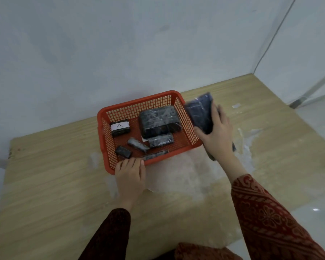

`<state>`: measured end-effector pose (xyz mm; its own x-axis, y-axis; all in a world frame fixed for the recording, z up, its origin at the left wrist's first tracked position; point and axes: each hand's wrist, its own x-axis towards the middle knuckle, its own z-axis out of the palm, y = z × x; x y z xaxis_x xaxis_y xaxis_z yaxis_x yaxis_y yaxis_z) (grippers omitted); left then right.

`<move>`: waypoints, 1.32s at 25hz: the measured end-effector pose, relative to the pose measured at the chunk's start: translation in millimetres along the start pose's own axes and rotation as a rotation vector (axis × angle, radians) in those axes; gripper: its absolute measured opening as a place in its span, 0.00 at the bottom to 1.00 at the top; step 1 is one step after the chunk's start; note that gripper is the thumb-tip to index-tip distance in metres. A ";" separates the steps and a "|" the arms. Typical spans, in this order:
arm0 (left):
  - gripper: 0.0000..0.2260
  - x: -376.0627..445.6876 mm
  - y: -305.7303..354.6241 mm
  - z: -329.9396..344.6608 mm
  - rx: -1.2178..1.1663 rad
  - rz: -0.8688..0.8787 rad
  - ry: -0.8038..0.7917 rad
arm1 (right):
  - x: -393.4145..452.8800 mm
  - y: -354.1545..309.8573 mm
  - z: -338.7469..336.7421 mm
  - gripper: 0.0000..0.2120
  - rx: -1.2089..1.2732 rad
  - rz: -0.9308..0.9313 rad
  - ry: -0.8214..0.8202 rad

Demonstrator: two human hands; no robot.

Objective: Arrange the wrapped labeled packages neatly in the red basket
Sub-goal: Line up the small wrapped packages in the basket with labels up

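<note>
The red basket (pixel 137 104) stands on a wooden board near the wall. Inside lie several dark wrapped packages: a small one with a white "A" label (pixel 120 127) at the left, a large one (pixel 159 119) at the back right, a medium one (pixel 161 140) in front of it, and smaller ones (pixel 138 144) (pixel 123 152) near the front. My left hand (pixel 130 176) rests on the basket's front rim, fingers curled over it. My right hand (pixel 217 134) holds a dark flat wrapped package (pixel 200 111) tilted upright just outside the basket's right wall.
The wooden board (pixel 54 181) lies on a pale floor. Clear plastic wrap (pixel 188 175) is spread under and to the right of the basket. White walls meet in a corner at the back right. A slim dark item (pixel 154 155) leans along the basket's front wall.
</note>
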<state>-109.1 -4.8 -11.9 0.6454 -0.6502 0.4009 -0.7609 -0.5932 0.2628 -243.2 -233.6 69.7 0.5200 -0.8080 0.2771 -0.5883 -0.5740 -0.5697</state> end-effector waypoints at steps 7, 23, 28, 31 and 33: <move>0.15 -1.1 0.1 -2.9 0.009 -0.002 -0.017 | -50.9 72.2 26.4 0.40 -0.222 0.548 -0.345; 0.11 43.8 -34.7 -40.5 -0.393 -0.254 0.126 | -8.5 -85.2 88.3 0.11 0.117 -0.437 -0.481; 0.17 55.5 -55.4 -19.2 -0.320 -0.450 0.124 | -6.7 -115.5 157.0 0.20 -0.256 -0.493 -0.773; 0.29 55.7 -65.4 -7.3 -0.441 -0.525 -0.059 | -7.1 -113.2 171.8 0.23 -0.327 -0.452 -0.803; 0.31 53.7 -67.9 -3.9 -0.512 -0.530 -0.096 | -6.9 -109.6 178.2 0.23 -0.335 -0.437 -0.791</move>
<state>-23.1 2.4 -4.7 0.9198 -0.3910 0.0342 -0.2667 -0.5586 0.7854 -71.9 -141.4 -7.7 0.9300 -0.2609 -0.2589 -0.3263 -0.9103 -0.2549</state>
